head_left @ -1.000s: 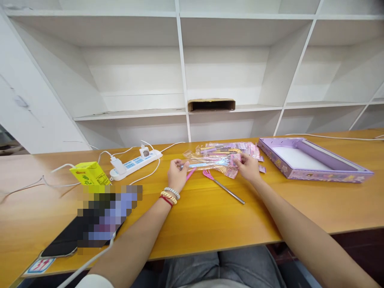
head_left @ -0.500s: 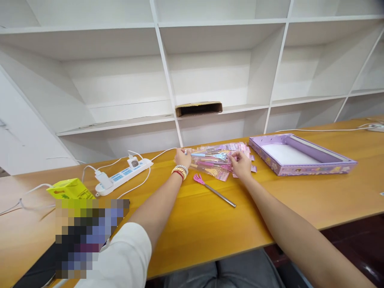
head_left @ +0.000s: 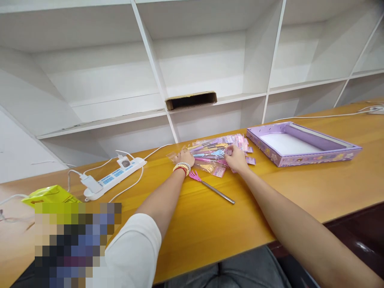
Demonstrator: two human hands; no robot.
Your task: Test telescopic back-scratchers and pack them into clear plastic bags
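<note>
Clear-wrapped back scratchers [head_left: 216,153] with small claw-shaped heads in blue, pink, yellow and purple lie in a pile near the back of the table. My left hand [head_left: 185,157], with beaded bracelets on its wrist, is closed over the handle ends of the pile; its fingertips are partly hidden. At the head ends, my right hand [head_left: 236,158] pinches the edge of a wrapper. Closer to me lies a loose, unwrapped back scratcher [head_left: 213,189] with a pink claw and a metal handle, touched by neither hand.
A shallow purple box [head_left: 315,159] stands open to the right of the pile. On the left are a white power strip [head_left: 115,178] with plugs and cables, and a yellow-green packet [head_left: 51,195]. White shelving rises behind, with a cardboard box [head_left: 192,96] on one shelf.
The blue-clawed wrapped back scratcher between my hands has come down onto the pile. My left hand has shifted lower over the handle ends. The camera view has shifted slightly.
</note>
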